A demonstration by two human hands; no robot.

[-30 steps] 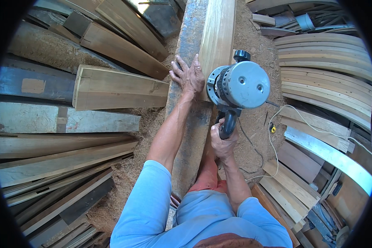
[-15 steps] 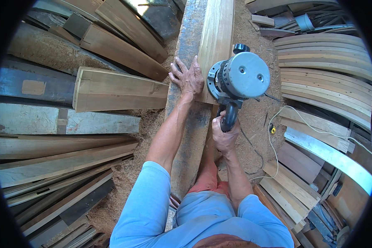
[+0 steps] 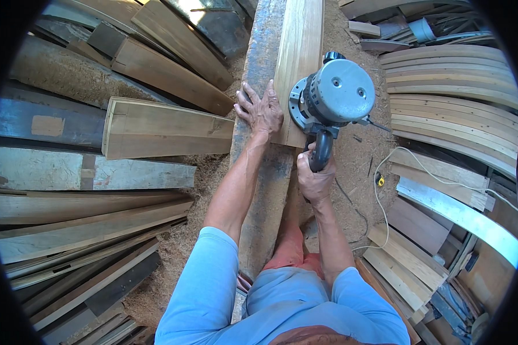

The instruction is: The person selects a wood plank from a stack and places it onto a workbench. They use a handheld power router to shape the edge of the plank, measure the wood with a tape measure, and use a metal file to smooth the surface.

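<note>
A wooden board (image 3: 298,49) lies lengthwise on a worn, weathered bench plank (image 3: 265,195). My left hand (image 3: 261,110) rests open with its fingers spread, pressing across the board's near left edge and the bench. My right hand (image 3: 316,179) is wrapped round the black handle of a grey router (image 3: 339,92). The router's round base sits over the right edge of the near end of the board, and its body hangs out to the right. Its bit is hidden under the base.
Planks (image 3: 172,129) lie stacked along the left. Curved boards (image 3: 449,112) are piled at the right, near a pale cable (image 3: 426,167) and a small yellow tape measure (image 3: 380,180). Sawdust covers the floor (image 3: 351,161). A dark cord runs from the router.
The router and my right hand have shifted slightly away from me along the board's right edge. My left hand has stayed in nearly the same place.
</note>
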